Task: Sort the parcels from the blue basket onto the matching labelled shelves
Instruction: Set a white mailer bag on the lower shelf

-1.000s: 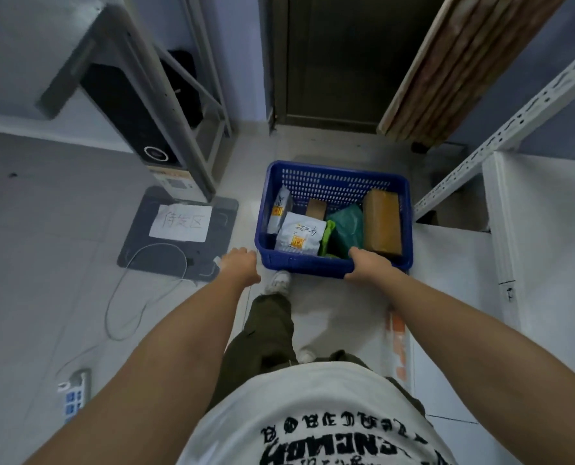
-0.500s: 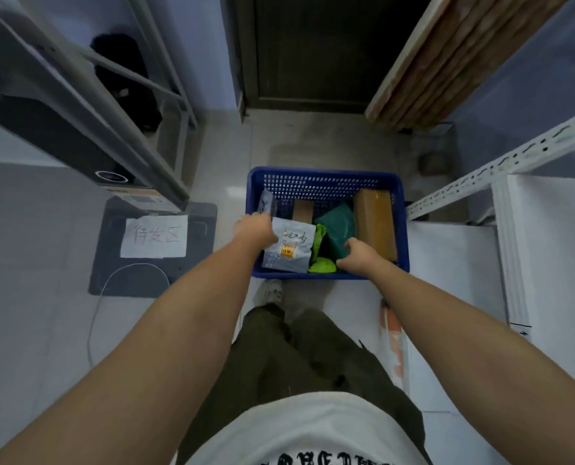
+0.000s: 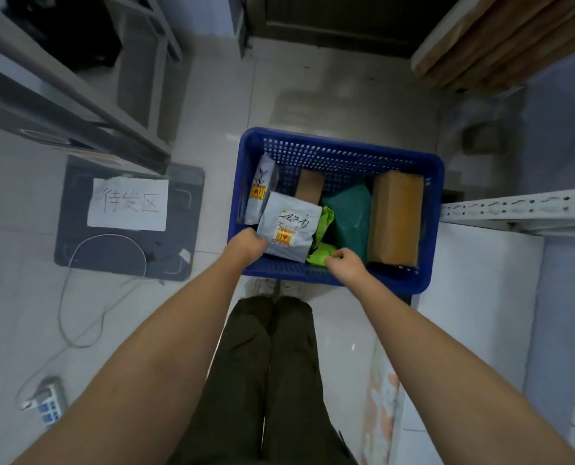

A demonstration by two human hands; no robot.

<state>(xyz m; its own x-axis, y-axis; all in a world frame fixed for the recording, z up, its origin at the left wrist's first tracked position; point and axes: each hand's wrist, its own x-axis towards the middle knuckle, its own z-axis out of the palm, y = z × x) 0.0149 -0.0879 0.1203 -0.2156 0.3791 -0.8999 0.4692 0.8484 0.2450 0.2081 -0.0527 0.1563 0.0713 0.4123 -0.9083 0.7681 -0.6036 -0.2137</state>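
Note:
The blue basket (image 3: 340, 152) stands on the tiled floor in front of my feet. Inside lie a white mailer bag (image 3: 289, 226) with handwriting and a yellow sticker, a second white bag (image 3: 262, 187) leaning on the left wall, a small brown box (image 3: 309, 186), a dark green bag (image 3: 350, 216), a bright green bag (image 3: 323, 236) and a tall cardboard box (image 3: 395, 216). My left hand (image 3: 247, 245) grips the near left corner of the front white bag. My right hand (image 3: 345, 265) pinches the bright green bag at the basket's near rim.
A grey mat with a handwritten paper label (image 3: 128, 204) lies left of the basket, with a thin cable and a power strip (image 3: 46, 402) nearby. A metal rack (image 3: 71, 105) stands at left, white shelving (image 3: 521, 209) at right, wooden boards (image 3: 501, 38) at the back right.
Both hands left the basket's near rim and reached inside. The left hand took hold of the white bag, the right closed on the bright green bag. The view tilted further down.

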